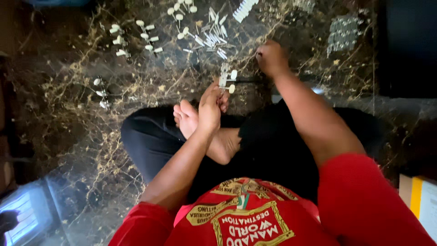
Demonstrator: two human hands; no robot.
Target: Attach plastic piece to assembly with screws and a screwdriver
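I sit cross-legged on a dark marble floor [68, 136], looking down at my own lap. My left hand [211, 107] pinches a small metal strip fitted with white round knobs [226, 78], held upright just above the floor. My right hand [271, 58] is closed around a thin dark tool [248, 81] whose shaft runs left to the knobbed strip. My bare foot [189, 119] lies just under my left hand.
Several small white-knobbed metal parts [148, 36] lie scattered on the floor ahead, with a heap of small pegs [214, 34] and a white ribbed piece [243, 9]. Grey metal pieces [342, 33] sit at far right. A box [421, 200] is at lower right.
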